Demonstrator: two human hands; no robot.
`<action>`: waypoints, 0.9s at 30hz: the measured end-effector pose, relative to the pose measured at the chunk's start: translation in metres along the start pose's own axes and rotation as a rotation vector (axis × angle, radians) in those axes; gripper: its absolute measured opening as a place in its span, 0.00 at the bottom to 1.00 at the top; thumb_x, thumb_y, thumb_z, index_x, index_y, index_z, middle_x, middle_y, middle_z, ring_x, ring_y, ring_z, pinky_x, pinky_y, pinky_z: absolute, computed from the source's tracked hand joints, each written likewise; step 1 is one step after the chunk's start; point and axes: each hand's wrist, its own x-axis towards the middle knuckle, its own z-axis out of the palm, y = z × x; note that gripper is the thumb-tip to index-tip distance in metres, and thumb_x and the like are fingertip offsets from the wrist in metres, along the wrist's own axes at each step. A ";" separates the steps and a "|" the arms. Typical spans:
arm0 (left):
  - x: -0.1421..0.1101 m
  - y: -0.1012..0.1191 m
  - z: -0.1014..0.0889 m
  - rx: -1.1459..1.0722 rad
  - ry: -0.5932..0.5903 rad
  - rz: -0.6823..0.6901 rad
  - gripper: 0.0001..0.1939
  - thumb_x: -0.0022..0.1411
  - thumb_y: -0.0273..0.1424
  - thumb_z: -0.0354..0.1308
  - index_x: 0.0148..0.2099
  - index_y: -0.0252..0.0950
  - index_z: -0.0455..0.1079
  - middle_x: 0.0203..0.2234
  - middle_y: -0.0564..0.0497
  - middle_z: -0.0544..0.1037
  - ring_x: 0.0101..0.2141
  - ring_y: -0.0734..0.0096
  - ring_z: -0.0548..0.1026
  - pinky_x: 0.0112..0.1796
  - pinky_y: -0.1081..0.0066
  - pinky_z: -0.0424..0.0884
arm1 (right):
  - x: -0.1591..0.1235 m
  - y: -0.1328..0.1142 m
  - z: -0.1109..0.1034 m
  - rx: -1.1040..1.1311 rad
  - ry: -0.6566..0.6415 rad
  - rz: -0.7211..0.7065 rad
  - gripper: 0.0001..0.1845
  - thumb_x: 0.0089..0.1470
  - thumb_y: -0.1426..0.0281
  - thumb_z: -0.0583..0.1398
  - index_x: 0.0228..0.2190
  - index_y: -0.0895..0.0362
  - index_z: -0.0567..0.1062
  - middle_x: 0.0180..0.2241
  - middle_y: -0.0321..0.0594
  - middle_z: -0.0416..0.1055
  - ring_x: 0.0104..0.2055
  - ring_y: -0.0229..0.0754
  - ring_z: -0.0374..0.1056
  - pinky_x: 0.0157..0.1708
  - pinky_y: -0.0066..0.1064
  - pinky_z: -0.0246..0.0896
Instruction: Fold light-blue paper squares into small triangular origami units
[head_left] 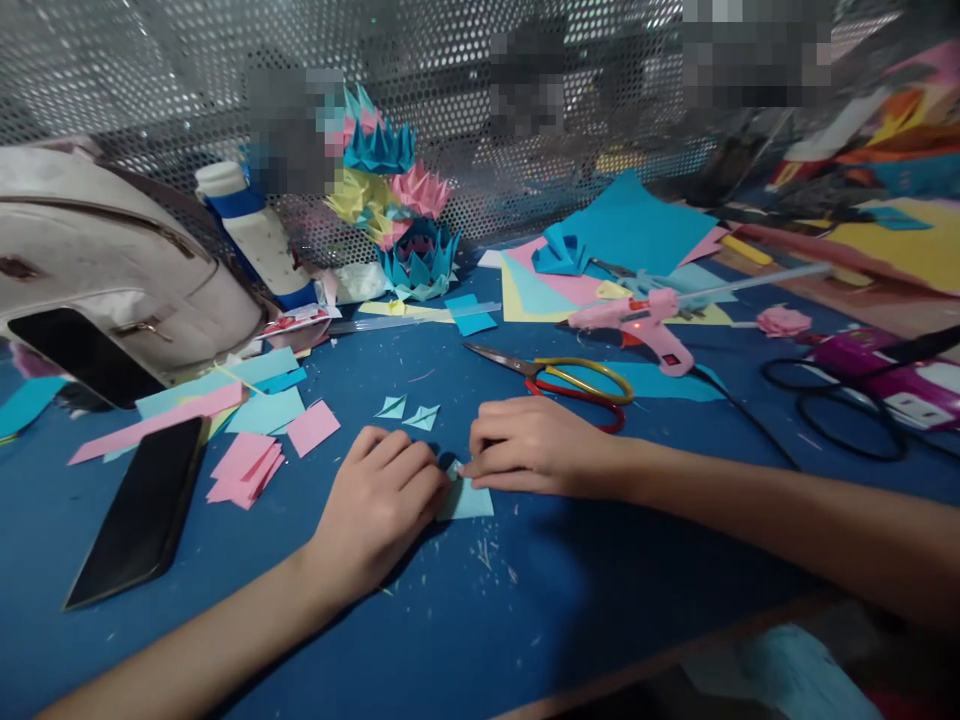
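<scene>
table (375, 660) spreads widest, blue and flat, a firm backing for anything pressed on it. at its far left slumps a pale bag (97, 240). the left hand (379, 500) rests knuckles up, fingers bent over the left side of the paper; its tips are hidden, so whether it pinches or only presses, i cannot tell. the right hand (525, 445) comes in from the other side, fingers curled, the foremost touching the paper's upper part; its thumb is tucked out of sight, so its grip is unclear too. beyond the right hand are a pink glue gun (652, 325) and, nearer, scissors (529, 368) with blades parted slightly. the paper (472, 502), pale green and small, lies flat on the table between the hands, its near edge uncovered, its top partly folded. it should weigh almost nothing, bend readily, hold a crease well and yet skid or lift at a light brush, so one fingertip is best kept flat on its body while the other hand works the fold. take it by the outer edges or pinch the layered part; a hard squeeze at the point would likely crumple or tear it. smallest are two folded bits (422, 417), just past the left hand, light enough for a sleeve or breath to shift.
</scene>
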 end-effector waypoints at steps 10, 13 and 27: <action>-0.001 0.001 -0.001 0.090 -0.003 0.104 0.14 0.73 0.24 0.46 0.37 0.34 0.70 0.29 0.50 0.75 0.30 0.66 0.65 0.36 0.63 0.57 | 0.001 0.001 0.005 0.057 0.026 0.046 0.13 0.65 0.66 0.57 0.34 0.58 0.79 0.31 0.40 0.72 0.36 0.38 0.63 0.34 0.29 0.57; -0.002 0.002 -0.001 0.096 -0.001 0.102 0.13 0.74 0.24 0.47 0.37 0.34 0.70 0.29 0.50 0.75 0.30 0.66 0.65 0.36 0.63 0.57 | 0.000 0.002 0.007 0.077 0.053 0.054 0.11 0.64 0.67 0.59 0.35 0.59 0.79 0.31 0.40 0.72 0.36 0.38 0.64 0.34 0.28 0.58; -0.001 0.001 0.002 0.081 0.035 0.081 0.13 0.73 0.24 0.49 0.34 0.32 0.70 0.28 0.50 0.74 0.29 0.67 0.64 0.35 0.63 0.57 | 0.001 -0.001 0.008 -0.031 0.078 0.021 0.12 0.67 0.68 0.55 0.39 0.57 0.79 0.33 0.40 0.72 0.34 0.38 0.62 0.31 0.30 0.54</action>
